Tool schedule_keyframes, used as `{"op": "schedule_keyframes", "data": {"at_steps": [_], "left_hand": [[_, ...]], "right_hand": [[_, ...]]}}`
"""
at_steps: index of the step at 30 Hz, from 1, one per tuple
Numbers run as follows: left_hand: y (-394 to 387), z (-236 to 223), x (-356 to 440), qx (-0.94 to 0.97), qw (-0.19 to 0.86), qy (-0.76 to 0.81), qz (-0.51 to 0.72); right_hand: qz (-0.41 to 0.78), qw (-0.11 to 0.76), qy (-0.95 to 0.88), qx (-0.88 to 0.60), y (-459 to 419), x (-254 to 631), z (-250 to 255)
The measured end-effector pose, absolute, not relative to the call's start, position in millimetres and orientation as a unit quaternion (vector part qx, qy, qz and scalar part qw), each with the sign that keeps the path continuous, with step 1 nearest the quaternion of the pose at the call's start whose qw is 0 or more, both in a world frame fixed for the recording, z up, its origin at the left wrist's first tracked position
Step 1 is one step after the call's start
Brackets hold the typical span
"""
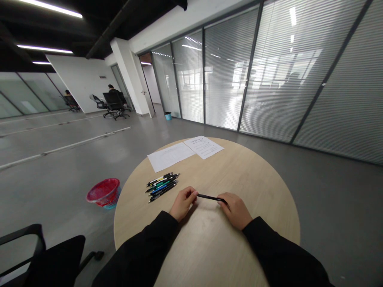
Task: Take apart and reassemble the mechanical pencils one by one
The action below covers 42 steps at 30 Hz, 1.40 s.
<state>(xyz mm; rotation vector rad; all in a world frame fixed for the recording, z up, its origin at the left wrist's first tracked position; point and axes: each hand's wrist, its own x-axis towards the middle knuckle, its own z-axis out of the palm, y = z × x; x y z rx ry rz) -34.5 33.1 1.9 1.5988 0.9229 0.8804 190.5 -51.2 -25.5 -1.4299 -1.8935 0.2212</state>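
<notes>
A slim black pen [211,197] lies level just above the round light-wood table [254,187], spanning the gap between my hands. My left hand [183,203] pinches one end in its fingertips, and my right hand [235,210] holds the other end. Both black sleeves rest near the table's front edge. To the left of my left hand lies a tight bunch of several pens [161,187] with black, green, blue and yellow barrels. Beyond them, two printed paper sheets [170,156] [203,146] lie side by side near the far edge.
A red wastebasket [104,193] stands on the grey floor left of the table, and a black office chair [50,259] sits at lower left. Far back, a seated person [113,91] is at black chairs. Glass partitions with blinds [227,75] run along the right.
</notes>
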Motion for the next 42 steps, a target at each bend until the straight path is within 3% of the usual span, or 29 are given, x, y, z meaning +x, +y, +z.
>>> {"op": "schedule_keyframes", "data": {"at_steps": [26, 35, 42], "left_hand": [[37, -5, -38, 0.624, 0.599, 0.323, 0.384], [40, -8, -41, 0.709, 0.472, 0.408, 0.329], [36, 2, -42, 0.725, 0.478, 0.374, 0.325]], "right_hand": [[0.096, 0.391, -0.725, -0.56, -51, 193, -27], [0.09, 0.387, -0.73, -0.556, -51, 193, -26], [0.098, 0.387, -0.729, -0.556, -51, 193, -23]]}}
